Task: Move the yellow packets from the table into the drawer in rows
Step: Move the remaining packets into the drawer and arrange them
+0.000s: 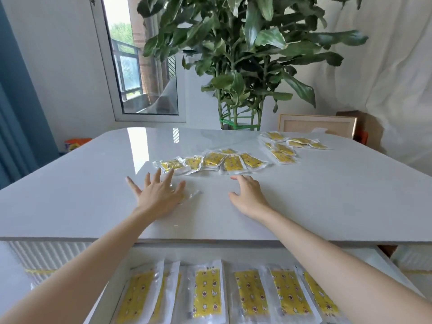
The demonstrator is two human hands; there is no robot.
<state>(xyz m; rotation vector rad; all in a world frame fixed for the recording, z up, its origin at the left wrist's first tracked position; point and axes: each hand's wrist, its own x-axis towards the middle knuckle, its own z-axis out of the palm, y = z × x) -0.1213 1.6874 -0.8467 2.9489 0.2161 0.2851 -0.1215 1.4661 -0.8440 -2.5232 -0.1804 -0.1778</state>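
Note:
Several yellow packets in clear wrappers lie in a group (214, 161) at the middle of the white table (327, 197). A second group of packets (284, 146) sits further back on the right. My left hand (159, 195) lies flat with fingers spread, pressing on one packet (188, 196) that is mostly hidden under it. My right hand (249, 194) rests on the table with relaxed fingers, just in front of the middle group, holding nothing. Below the table edge the open drawer (385, 260) holds a row of packets (208, 293) laid side by side.
A large potted plant (240, 66) stands behind the table. A framed picture (318, 125) leans at the back right. A window (140, 66) and blue curtain (21, 101) are at the left. The table's front edge (210, 240) overhangs the drawer.

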